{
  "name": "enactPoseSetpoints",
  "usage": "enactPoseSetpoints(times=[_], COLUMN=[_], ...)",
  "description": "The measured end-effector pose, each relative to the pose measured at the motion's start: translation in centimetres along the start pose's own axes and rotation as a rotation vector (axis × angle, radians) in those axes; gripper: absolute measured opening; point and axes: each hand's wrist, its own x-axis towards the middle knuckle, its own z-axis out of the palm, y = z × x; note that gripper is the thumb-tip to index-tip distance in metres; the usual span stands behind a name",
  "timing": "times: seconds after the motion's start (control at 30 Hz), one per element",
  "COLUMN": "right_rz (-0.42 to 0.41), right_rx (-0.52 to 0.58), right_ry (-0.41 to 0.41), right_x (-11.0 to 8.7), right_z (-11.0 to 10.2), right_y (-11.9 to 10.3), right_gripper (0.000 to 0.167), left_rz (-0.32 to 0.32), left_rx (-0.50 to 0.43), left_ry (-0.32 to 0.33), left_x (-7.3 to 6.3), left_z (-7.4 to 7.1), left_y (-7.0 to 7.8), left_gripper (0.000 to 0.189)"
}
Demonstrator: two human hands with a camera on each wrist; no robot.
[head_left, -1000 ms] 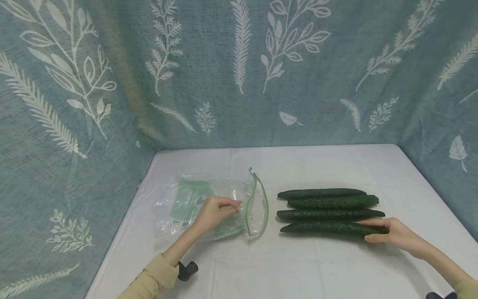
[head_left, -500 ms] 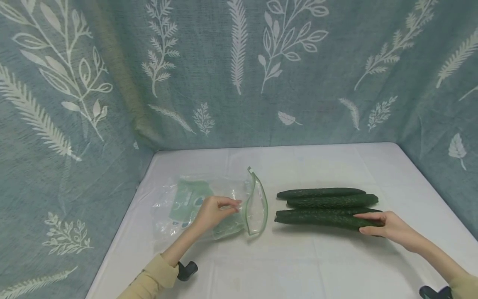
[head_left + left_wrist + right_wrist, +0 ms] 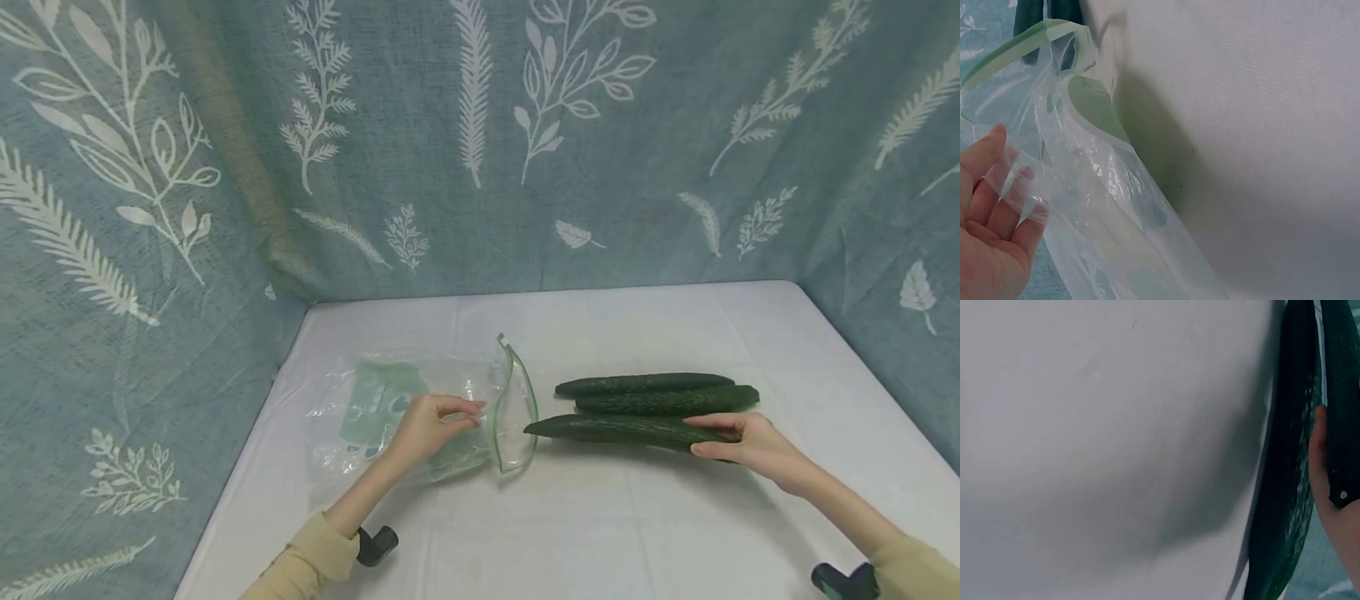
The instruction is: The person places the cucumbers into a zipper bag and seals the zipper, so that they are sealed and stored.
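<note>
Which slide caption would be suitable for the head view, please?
The left hand holds a clear bag; the right hand grips a cucumber near the bag's open mouth.

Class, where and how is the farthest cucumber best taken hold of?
Probably grip the farthest cucumber around its middle, from above: it lies sideways, slim, tapering toward its ends, and the next cucumber crowds its near side.

From above the near side, the head camera looks forward and down across the tabletop (image 3: 570,521) to the patterned curtain (image 3: 427,142). The left wrist camera looks closely over the left hand (image 3: 991,234) at the plastic bag (image 3: 1094,169), cucumbers (image 3: 1065,9) beyond; the right one looks closely along cucumbers beside the right hand (image 3: 761,450). The head view shares both areas.
</note>
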Motion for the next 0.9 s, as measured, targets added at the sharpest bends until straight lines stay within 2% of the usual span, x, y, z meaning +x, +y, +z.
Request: enactPoseSetpoints(times=[0.33, 0.9], right_rz=[-0.008, -0.049], right_rx=[0.063, 0.087], right_ry=[0.005, 0.003], right_x=[1.0, 3.1], right_z=[2.0, 4.3], right_y=[-1.4, -3.7], right_gripper=[0.055, 0.052], left_rz=[0.003, 0.004], left_rx=[0.0, -0.008], left_ry=[0.016, 0.012], left_x=[-0.1, 0.2], left_z=[0.2, 0.7], left_y=[0.3, 0.2], left_gripper=[0.012, 0.014])
